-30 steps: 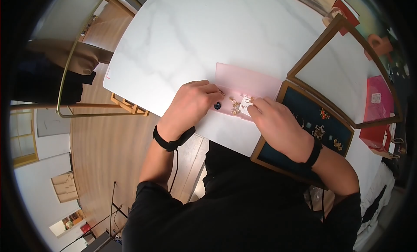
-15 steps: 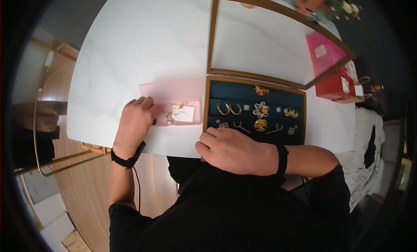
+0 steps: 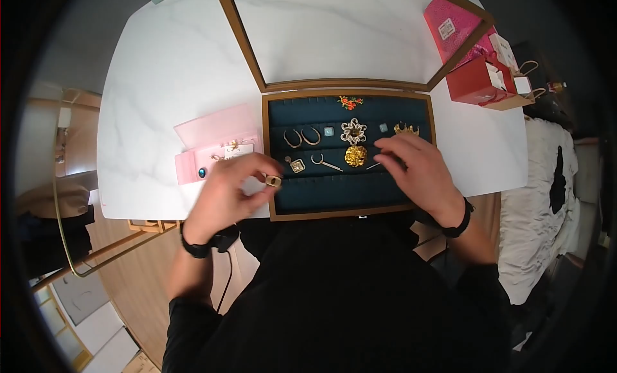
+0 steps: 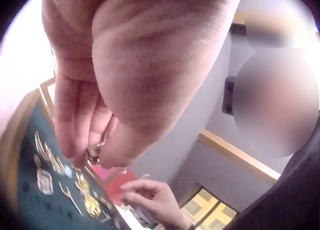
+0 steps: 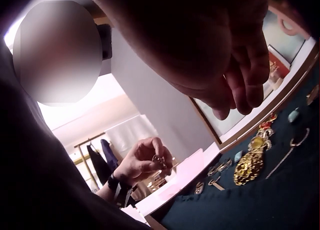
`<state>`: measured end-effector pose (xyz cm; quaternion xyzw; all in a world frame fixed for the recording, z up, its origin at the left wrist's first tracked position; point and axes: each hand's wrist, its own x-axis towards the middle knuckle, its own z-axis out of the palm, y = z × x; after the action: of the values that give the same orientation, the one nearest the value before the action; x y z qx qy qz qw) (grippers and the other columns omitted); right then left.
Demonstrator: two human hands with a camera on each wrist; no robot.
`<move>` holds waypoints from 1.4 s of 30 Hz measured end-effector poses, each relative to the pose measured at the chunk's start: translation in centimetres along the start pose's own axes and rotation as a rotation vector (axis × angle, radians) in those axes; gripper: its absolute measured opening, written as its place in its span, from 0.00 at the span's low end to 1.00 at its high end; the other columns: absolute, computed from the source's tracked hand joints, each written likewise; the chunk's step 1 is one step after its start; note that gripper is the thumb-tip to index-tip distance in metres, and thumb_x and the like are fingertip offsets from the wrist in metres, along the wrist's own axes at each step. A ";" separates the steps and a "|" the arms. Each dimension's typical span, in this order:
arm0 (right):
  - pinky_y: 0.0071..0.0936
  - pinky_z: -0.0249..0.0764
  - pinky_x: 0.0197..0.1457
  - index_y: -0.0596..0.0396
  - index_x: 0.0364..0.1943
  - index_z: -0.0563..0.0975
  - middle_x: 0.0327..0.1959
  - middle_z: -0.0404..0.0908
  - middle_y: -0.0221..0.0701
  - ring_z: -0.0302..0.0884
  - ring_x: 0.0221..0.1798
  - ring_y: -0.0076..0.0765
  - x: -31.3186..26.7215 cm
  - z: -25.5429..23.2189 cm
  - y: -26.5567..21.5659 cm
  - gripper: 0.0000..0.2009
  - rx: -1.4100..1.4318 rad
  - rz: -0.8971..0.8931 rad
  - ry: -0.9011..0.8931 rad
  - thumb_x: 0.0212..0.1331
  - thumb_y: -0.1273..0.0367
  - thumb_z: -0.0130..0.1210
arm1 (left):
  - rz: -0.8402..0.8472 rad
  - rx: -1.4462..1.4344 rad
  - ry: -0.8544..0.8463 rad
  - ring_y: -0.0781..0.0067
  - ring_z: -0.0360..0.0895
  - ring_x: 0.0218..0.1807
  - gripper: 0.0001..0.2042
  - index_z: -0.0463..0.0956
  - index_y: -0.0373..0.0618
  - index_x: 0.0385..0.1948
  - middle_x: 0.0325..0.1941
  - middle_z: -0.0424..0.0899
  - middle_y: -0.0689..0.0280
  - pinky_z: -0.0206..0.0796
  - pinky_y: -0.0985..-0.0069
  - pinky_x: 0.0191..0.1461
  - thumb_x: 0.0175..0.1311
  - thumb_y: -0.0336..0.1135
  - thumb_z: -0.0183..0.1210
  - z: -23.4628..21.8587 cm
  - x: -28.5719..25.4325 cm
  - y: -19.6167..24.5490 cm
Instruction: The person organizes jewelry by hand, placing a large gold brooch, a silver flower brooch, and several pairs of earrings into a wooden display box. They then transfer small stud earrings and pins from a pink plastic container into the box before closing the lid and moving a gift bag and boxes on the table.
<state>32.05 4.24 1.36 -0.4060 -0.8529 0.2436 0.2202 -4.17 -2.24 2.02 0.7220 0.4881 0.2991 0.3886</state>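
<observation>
Between thumb and fingertips, my left hand pinches a small gold ring-like piece with a dark middle, over the left edge of a wooden jewellery box. My right hand hovers over the box's right side, fingers loosely bent, nothing visible in them. The box's dark green lining holds hoop earrings, a white flower brooch, a round gold ornament and a red flower piece. Gold crescent-shaped pieces lie partly behind the right hand.
Left of the jewellery box lies an open pink box with small jewellery, a white card and a dark blue bead. The framed glass lid stands raised behind. Pink and red gift bags stand at the right.
Both hands have left the pink box, the left now pinching the gold piece. The right hand has moved to the jewellery box's right side. The head view has shifted toward the box.
</observation>
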 end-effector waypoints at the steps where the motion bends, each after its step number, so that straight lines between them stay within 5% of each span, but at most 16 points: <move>1: 0.40 0.84 0.48 0.56 0.51 0.86 0.43 0.87 0.36 0.87 0.45 0.48 -0.6 -0.3 0.3 0.10 0.013 0.131 -0.004 0.70 0.70 0.71 | -0.039 -0.044 -0.053 0.66 0.92 0.47 0.10 0.82 0.39 0.42 0.50 0.93 0.61 0.85 0.70 0.50 0.63 0.17 0.72 1.3 0.4 0.5; 5: 0.31 0.81 0.38 0.56 0.51 0.87 0.42 0.88 0.35 0.88 0.39 0.40 -3.2 0.3 1.2 0.11 0.019 0.087 0.051 0.68 0.73 0.74 | 0.080 0.067 -0.165 0.59 0.90 0.41 0.11 0.83 0.39 0.45 0.45 0.89 0.61 0.83 0.65 0.44 0.65 0.21 0.73 5.9 2.0 1.3; 8: 0.34 0.83 0.41 0.57 0.51 0.87 0.43 0.88 0.36 0.88 0.41 0.42 -4.6 1.1 1.2 0.11 0.066 0.098 0.012 0.67 0.72 0.74 | 0.167 0.219 -0.235 0.48 0.88 0.45 0.14 0.83 0.39 0.46 0.44 0.87 0.57 0.82 0.57 0.48 0.61 0.27 0.76 8.2 2.8 2.2; 19: 0.42 0.85 0.50 0.57 0.47 0.86 0.41 0.84 0.36 0.86 0.47 0.47 -5.5 3.9 0.8 0.08 0.129 -0.086 -0.233 0.68 0.70 0.69 | 0.127 0.099 -0.288 0.47 0.88 0.47 0.10 0.88 0.38 0.45 0.44 0.87 0.57 0.82 0.57 0.50 0.62 0.22 0.73 11.1 3.4 1.3; 42: 0.44 0.86 0.51 0.58 0.43 0.87 0.40 0.89 0.38 0.89 0.47 0.50 -4.3 4.4 0.5 0.06 0.126 0.002 -0.351 0.68 0.70 0.68 | 0.234 0.301 -0.353 0.48 0.88 0.42 0.07 0.88 0.42 0.41 0.38 0.85 0.58 0.80 0.54 0.46 0.63 0.28 0.73 11.4 4.5 0.6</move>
<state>32.27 0.01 -3.13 -0.3433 -0.8608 0.3640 0.0929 6.91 -1.19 -3.19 0.8643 0.3647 0.1356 0.3187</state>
